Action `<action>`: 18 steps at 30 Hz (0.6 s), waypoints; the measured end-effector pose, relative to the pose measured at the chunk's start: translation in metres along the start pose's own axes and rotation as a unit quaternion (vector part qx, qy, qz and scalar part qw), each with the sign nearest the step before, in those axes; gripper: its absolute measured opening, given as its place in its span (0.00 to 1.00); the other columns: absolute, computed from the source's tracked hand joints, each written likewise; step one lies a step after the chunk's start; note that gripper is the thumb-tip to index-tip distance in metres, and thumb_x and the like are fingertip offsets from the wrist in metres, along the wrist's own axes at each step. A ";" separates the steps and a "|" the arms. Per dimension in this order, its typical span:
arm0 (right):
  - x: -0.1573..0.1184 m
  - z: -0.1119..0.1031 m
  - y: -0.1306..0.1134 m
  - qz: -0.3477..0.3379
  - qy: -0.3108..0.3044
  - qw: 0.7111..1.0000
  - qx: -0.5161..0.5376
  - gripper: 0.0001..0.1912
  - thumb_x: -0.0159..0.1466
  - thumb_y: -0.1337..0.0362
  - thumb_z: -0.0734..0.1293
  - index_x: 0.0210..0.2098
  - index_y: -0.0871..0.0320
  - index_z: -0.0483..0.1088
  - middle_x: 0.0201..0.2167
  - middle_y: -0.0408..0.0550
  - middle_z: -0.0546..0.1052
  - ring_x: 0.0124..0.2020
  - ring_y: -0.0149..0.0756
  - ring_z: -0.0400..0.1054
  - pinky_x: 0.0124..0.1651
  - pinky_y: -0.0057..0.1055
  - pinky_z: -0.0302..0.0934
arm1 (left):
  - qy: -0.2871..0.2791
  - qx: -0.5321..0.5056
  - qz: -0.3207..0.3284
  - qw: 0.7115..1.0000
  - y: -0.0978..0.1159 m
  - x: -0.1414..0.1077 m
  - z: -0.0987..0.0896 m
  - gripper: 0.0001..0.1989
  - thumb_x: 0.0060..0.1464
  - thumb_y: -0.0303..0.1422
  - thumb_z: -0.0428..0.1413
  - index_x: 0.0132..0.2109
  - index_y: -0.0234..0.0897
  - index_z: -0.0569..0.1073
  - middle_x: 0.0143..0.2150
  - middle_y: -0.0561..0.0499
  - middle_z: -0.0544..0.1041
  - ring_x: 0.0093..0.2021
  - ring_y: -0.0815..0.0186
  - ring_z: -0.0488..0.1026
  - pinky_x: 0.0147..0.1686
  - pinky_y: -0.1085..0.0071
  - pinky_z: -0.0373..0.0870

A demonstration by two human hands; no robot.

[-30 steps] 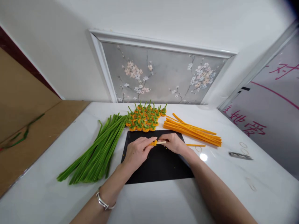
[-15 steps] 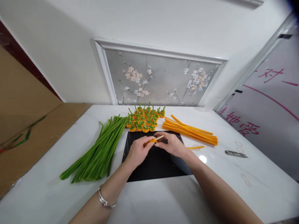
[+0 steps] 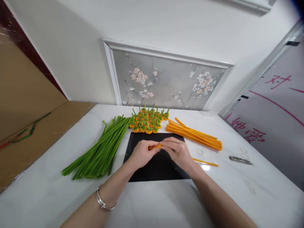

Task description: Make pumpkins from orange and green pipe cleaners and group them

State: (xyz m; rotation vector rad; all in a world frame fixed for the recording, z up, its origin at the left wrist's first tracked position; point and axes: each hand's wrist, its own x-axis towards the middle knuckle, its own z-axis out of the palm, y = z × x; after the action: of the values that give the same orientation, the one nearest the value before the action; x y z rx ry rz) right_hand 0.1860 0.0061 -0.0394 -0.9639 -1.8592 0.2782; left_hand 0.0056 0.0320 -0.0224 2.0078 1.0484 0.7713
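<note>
My left hand [image 3: 143, 154] is closed, pinching a coiled orange pipe cleaner [image 3: 155, 147] between thumb and fingers. My right hand [image 3: 177, 152] meets it from the right, its fingertips pressed together at the coil's end. Both hands are over a black mat [image 3: 158, 169]. A single orange strand [image 3: 206, 162] comes out from behind my right wrist; whether it joins the coil is hidden. Beyond the mat stand several small orange pieces with green stems [image 3: 148, 122], packed close together.
A bundle of long green pipe cleaners [image 3: 102, 150] lies at left, a bundle of orange ones [image 3: 193, 134] at right. Farther right are metal snips [image 3: 240, 160] and several thin rubber bands [image 3: 199, 152]. Cardboard [image 3: 68, 118] borders the white table on the left; a wall rises behind.
A short pale stick that showed between my fingers is out of sight now. My right fingers have closed in on the coil. The loose orange strand has shifted nearer to me, off the rubber band.
</note>
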 end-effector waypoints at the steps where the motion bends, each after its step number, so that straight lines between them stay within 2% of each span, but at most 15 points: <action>1: -0.001 0.000 0.001 -0.014 0.002 1.000 -0.007 0.10 0.65 0.68 0.64 0.38 0.55 0.78 0.37 0.50 0.77 0.36 0.34 0.73 0.41 0.30 0.71 | -0.010 -0.025 -0.004 1.000 0.000 0.000 -0.001 0.11 0.53 0.31 0.55 0.39 0.35 0.81 0.34 0.52 0.81 0.33 0.64 0.74 0.35 0.73 0.67; 5: -0.002 -0.001 0.003 -0.051 -0.023 0.998 -0.028 0.13 0.67 0.70 0.60 0.39 0.54 0.77 0.38 0.50 0.77 0.37 0.34 0.73 0.41 0.30 0.70 | -0.054 -0.094 -0.026 0.994 0.000 0.001 -0.004 0.11 0.52 0.29 0.54 0.40 0.33 0.80 0.33 0.52 0.79 0.33 0.66 0.72 0.34 0.74 0.65; 10: -0.003 -0.003 0.002 -0.033 -0.048 0.998 -0.017 0.14 0.67 0.71 0.59 0.40 0.53 0.76 0.38 0.49 0.75 0.38 0.33 0.72 0.41 0.30 0.69 | -0.085 -0.121 -0.041 0.988 0.004 0.001 -0.008 0.10 0.53 0.31 0.54 0.38 0.33 0.78 0.31 0.52 0.77 0.31 0.68 0.70 0.34 0.74 0.64; 15: -0.005 0.000 -0.002 0.018 -0.031 0.999 0.035 0.11 0.65 0.70 0.62 0.36 0.54 0.76 0.37 0.47 0.77 0.37 0.34 0.72 0.42 0.30 0.69 | -0.065 -0.153 -0.062 0.984 0.002 0.002 -0.007 0.08 0.51 0.33 0.56 0.31 0.32 0.77 0.26 0.53 0.75 0.29 0.69 0.70 0.33 0.74 0.65; 18: -0.006 0.000 -0.004 0.036 -0.034 0.998 0.049 0.10 0.64 0.71 0.63 0.38 0.54 0.76 0.37 0.47 0.77 0.39 0.34 0.72 0.44 0.31 0.68 | -0.060 -0.158 -0.063 0.984 -0.001 0.003 -0.006 0.07 0.49 0.32 0.58 0.32 0.32 0.78 0.27 0.53 0.76 0.29 0.70 0.70 0.32 0.74 0.65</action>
State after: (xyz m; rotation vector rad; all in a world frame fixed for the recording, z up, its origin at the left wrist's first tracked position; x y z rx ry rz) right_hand 0.1849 -0.0011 -0.0416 -0.9655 -1.8572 0.4461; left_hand 0.0021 0.0363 -0.0192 1.6801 0.9105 0.6918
